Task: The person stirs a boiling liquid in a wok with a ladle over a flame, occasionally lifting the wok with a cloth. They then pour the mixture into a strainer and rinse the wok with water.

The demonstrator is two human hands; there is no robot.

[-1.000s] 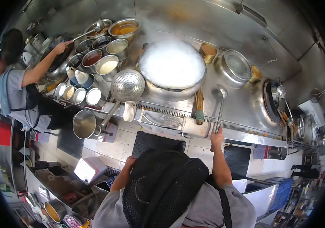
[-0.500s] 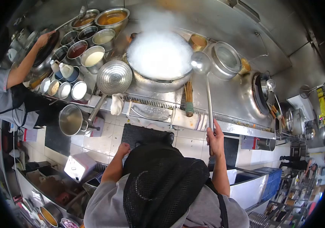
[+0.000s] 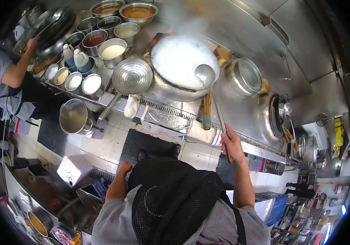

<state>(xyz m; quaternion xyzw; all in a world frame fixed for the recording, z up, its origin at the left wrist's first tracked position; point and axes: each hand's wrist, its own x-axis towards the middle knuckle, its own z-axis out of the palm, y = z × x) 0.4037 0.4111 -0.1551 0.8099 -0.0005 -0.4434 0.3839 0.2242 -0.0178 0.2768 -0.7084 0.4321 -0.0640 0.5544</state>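
Observation:
My right hand [image 3: 233, 145] is wrapped round the long handle of a steel ladle [image 3: 218, 108]. The ladle's bowl overlaps the right front part of a large wok [image 3: 171, 90] full of white, foamy, steaming liquid [image 3: 179, 57]. Low by my left side, my left hand [image 3: 126, 166] is curled into a loose fist, and nothing shows in it. Left of the wok lies a big perforated strainer [image 3: 132, 76], its handle jutting over the counter edge. A bamboo brush [image 3: 207, 114] with a green-wrapped end rests in front of the wok, near the ladle's handle.
Metal pots of sauces [image 3: 113, 52] and tubs of seasoning [image 3: 91, 84] crowd the left. A deep pot [image 3: 75, 116] hangs at the counter front beside a white cloth [image 3: 132, 106]. A lidded pot [image 3: 245, 76] stands to the right. Another person [image 3: 14, 75] works at the far left.
The ladle's bowl has moved from beside the wok to over its right front part. My view has shifted a little, and the other person's arm has come down.

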